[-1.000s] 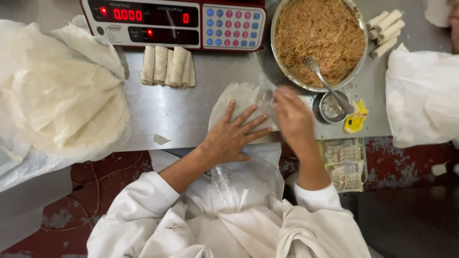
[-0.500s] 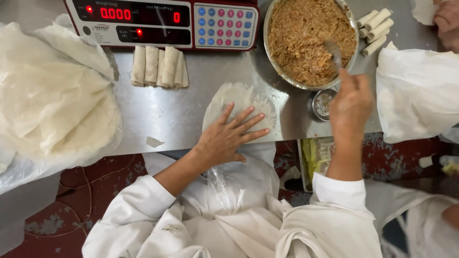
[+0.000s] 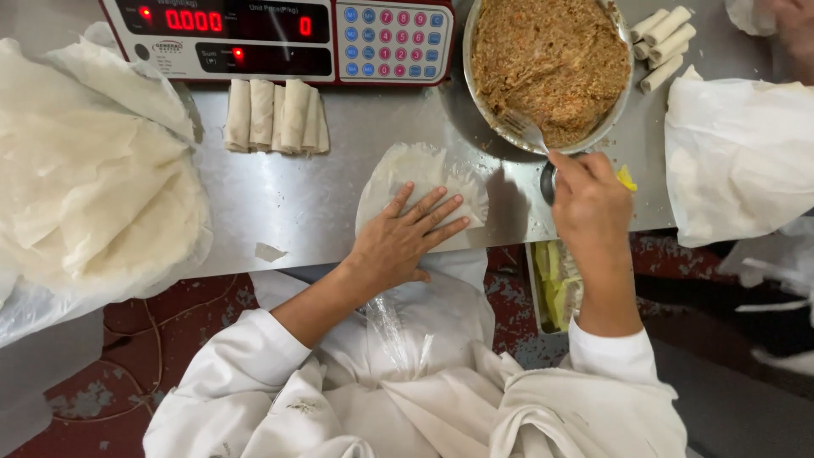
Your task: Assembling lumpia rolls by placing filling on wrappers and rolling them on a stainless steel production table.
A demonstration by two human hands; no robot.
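My left hand (image 3: 398, 237) lies flat with fingers spread on a thin round pastry sheet (image 3: 420, 174) at the front edge of the steel table (image 3: 280, 203). My right hand (image 3: 589, 199) grips a metal fork (image 3: 524, 131). The fork's tines rest in the brown minced filling inside a round metal bowl (image 3: 547, 64). The hand covers most of a small metal cup by the bowl's rim.
A weighing scale (image 3: 280, 38) with a red display stands at the back. Several rolled pastries (image 3: 275, 114) lie in front of it, more rolls (image 3: 666, 34) right of the bowl. A stack of pastry sheets (image 3: 89, 178) lies left, a white bag (image 3: 738, 153) right. Another person's hand (image 3: 793, 25) shows top right.
My right hand left the pastry sheet, rose to the bowl, and now holds the fork at the bowl's near rim. My left hand stayed flat on the sheet.
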